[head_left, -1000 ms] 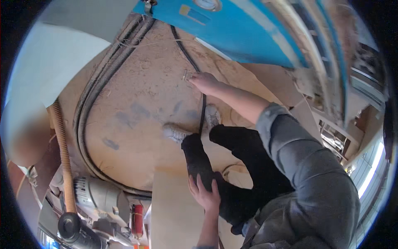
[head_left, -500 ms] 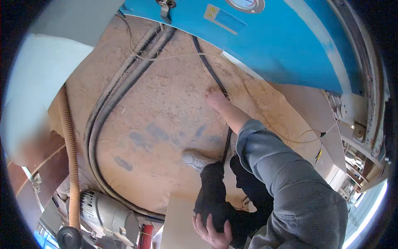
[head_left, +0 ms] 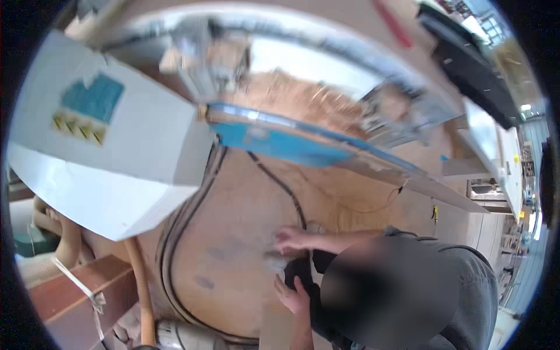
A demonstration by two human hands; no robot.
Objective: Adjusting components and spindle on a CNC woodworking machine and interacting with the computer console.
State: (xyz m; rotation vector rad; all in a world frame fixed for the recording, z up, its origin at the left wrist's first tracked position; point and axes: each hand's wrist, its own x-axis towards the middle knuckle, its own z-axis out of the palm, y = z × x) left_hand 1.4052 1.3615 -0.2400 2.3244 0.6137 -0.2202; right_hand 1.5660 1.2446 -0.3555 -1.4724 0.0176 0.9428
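My left hand [head_left: 294,296] is raised beside my black-trousered knee, with its fingers apart and nothing visible in them. Above it, my right hand [head_left: 293,239] stretches in from the right, over my light shoe [head_left: 277,261]. Its fingers are smeared by motion, so whether they hold anything is unclear. A thin black hose [head_left: 281,185] runs down the dusty brown floor [head_left: 233,201] and passes close to my right wrist.
A white machine housing [head_left: 157,201] stands at the left, above a tan ribbed hose [head_left: 140,286]. Two dark ribbed hoses [head_left: 166,259] curve along the floor. A blue machine edge [head_left: 280,146] crosses the far side. A reddish-brown beam [head_left: 87,291] lies at lower left.
My view has swung upward, bringing in the machine's top. My right hand has come back from the floor by the black hose towards my shoe. My left hand has lifted off my knee.
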